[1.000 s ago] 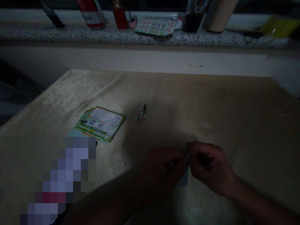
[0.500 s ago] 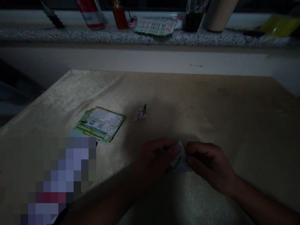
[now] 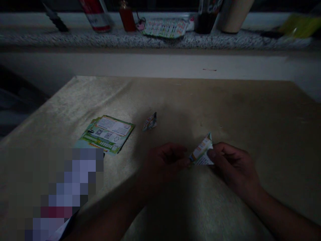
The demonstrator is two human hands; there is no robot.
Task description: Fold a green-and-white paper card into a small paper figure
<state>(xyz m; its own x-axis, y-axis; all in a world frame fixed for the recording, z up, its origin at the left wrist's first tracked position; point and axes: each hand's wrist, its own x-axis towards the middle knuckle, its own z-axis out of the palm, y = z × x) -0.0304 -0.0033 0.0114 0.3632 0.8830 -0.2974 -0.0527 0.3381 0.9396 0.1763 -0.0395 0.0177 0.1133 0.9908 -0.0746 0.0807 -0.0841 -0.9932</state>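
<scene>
A small printed paper folded into a triangle [image 3: 203,153] is pinched at its right edge by my right hand [image 3: 235,167], thumb on its face and the fingers behind. It is tilted up, with its point toward the far side. My left hand [image 3: 167,164] is beside the paper's left corner, thumb and fingers apart. Whether a fingertip touches that corner is too dark to tell. Farther back, a small folded paper piece [image 3: 150,122] with a colourful print lies on the table. To its left is a stack of green and white printed leaflets [image 3: 107,132].
The table [image 3: 240,110] has a beige cover and ends at a white wall. On the speckled sill [image 3: 150,42] stand a red and white can [image 3: 96,16], a red bottle [image 3: 127,18], a dark bottle [image 3: 205,18], a beige cylinder [image 3: 234,16] and a patterned packet [image 3: 164,27]. A pixelated patch covers the lower left.
The folded paper has moved right and away from me in my right hand, and more of its printed face shows. My left thumb has come off its face and the left fingers have spread.
</scene>
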